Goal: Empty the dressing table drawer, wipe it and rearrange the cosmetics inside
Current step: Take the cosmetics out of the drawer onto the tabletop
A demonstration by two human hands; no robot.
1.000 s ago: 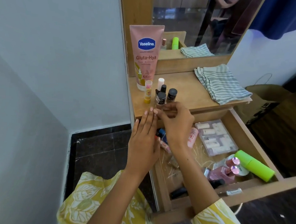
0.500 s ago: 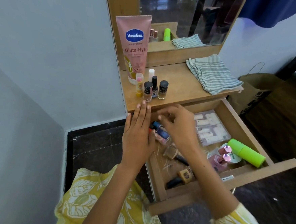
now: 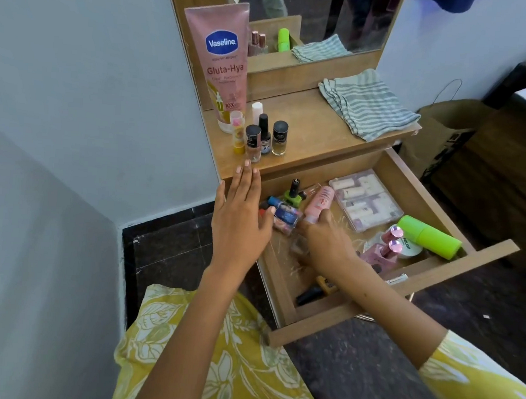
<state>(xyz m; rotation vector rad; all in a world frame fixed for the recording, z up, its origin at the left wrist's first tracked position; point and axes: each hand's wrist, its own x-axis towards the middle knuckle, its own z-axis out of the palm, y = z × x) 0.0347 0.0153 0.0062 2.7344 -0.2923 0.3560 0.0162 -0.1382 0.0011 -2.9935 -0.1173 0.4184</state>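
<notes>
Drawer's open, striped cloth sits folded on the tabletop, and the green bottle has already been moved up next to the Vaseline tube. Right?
Not quite. The green bottle lies in the open drawer, near its front right corner, not beside the Vaseline tube. The head view shows it. The rest holds: the striped cloth sits folded on the tabletop.

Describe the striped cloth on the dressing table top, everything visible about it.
The striped cloth is a soft woven fabric in grey-green and white stripes, folded into several layers with the edges stepped along its left side. It lies flat on the right part of the wooden dressing table top, its near corner reaching the front edge above the open drawer. Neither hand touches it. Its reflection shows in the mirror behind.
</notes>
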